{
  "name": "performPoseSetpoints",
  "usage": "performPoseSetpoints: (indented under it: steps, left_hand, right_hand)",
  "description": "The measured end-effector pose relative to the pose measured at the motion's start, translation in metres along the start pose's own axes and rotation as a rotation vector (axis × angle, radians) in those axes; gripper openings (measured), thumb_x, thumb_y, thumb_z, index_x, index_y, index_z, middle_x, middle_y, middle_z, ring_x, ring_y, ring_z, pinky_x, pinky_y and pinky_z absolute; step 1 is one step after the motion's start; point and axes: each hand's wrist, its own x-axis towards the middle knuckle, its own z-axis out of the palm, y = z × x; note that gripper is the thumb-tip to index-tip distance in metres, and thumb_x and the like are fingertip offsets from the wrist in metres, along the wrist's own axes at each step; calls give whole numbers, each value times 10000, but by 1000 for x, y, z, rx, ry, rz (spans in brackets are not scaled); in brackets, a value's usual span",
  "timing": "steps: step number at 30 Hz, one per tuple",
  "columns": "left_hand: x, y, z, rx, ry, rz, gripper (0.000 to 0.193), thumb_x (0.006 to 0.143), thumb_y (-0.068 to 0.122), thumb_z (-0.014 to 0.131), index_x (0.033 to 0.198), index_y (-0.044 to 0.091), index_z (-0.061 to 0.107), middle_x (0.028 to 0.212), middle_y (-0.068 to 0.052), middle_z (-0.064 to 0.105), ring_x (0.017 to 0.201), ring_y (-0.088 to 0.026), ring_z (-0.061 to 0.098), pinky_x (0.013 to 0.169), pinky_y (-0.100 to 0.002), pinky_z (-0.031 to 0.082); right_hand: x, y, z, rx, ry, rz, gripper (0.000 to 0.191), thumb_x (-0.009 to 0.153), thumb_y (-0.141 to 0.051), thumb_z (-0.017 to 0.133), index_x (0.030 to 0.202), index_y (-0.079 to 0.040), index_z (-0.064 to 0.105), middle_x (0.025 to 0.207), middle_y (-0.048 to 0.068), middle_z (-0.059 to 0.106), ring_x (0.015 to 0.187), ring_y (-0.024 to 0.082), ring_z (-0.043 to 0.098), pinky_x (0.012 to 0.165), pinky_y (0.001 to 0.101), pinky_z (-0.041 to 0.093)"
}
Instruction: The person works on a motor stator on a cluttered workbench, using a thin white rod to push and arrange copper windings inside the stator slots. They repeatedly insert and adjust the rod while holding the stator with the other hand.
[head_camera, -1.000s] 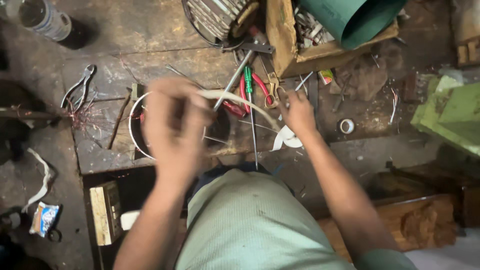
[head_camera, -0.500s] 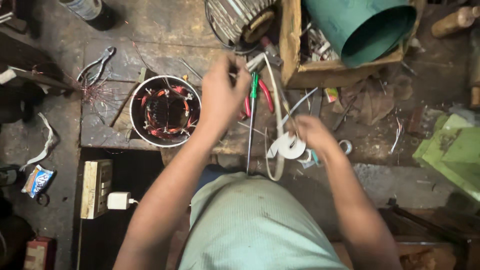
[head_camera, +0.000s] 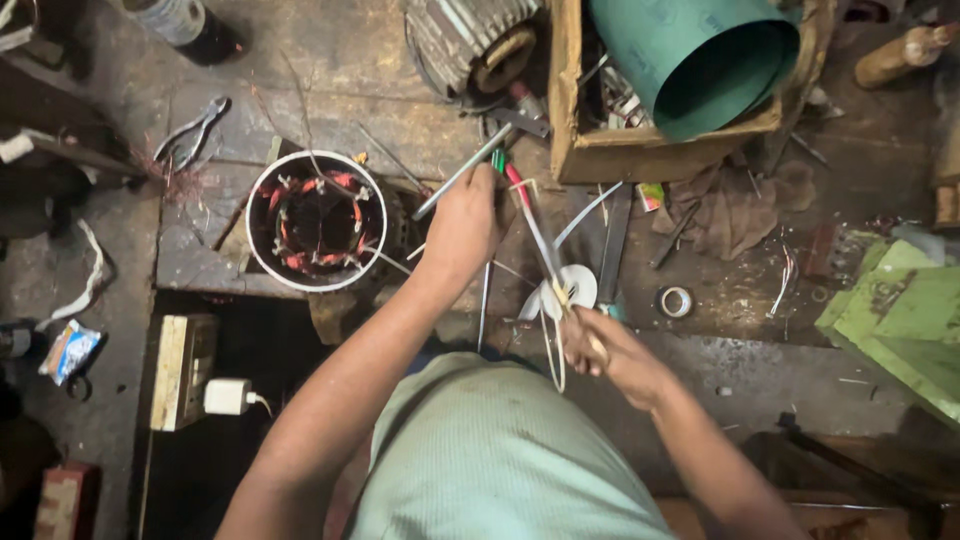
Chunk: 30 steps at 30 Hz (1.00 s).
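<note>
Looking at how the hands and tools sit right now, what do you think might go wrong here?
The white tubing stretched between the left hand and right hand could snag the screwdrivers beside it. The left forearm passes close to the wound stator, so it may catch its loose copper leads.

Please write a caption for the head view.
Left hand reaches tools beside motor stator; right hand holds white sleeving.

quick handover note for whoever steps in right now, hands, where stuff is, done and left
Left hand reaches among the red and green handled tools on the bench, closed around something I can't make out.
Right hand grips thin white sleeving beside a white tape roll.
Motor stator sits left of the hands, untouched; coil leads stick up.
Done: sleeving picked up. Left: none is on the stator leads yet.
</note>
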Motion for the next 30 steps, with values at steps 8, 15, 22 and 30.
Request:
performPoseSetpoints:
  steps: [8, 15, 22, 30]
  left_hand:
    - [0, 14, 2, -106, -46, -141, 284, 840, 103, 730, 1028, -47, 579, 963, -300, 641, 872, -499, 639, 756, -542, 520]
    - [9, 7, 1, -301, -79, -292, 221, 859, 150, 735, 1006, 6, 653, 943, -251, 710, 919, -420, 717, 799, -488, 566]
    - [1, 9, -19, -184, 30, -315, 228, 921, 158, 696, 1053, -18, 637, 933, -230, 676, 891, -417, 663, 802, -471, 523]
    - [2, 11, -38, -422, 2, -331, 215, 951, 232, 697, 1040, 36, 679, 911, -136, 721, 832, -248, 699, 779, -365, 540]
  right_hand:
    - [11, -23, 7, -2, 43, 97, 488, 920, -589, 574, 1028, -119, 645, 770, -48, 569, 654, 63, 508, 522, 221, 343]
    - [43, -36, 5, 13, 91, 67, 397, 974, -469, 626, 915, -78, 654, 713, -41, 549, 619, 58, 498, 517, 224, 373]
    - [65, -71, -7, -263, -46, 111, 412, 946, -465, 660, 909, -55, 645, 728, -39, 565, 615, 58, 483, 536, 220, 400]
    - [58, -82, 13, 56, -125, -46, 506, 948, -584, 595, 976, -79, 627, 715, -38, 541, 620, 46, 449, 538, 201, 349]
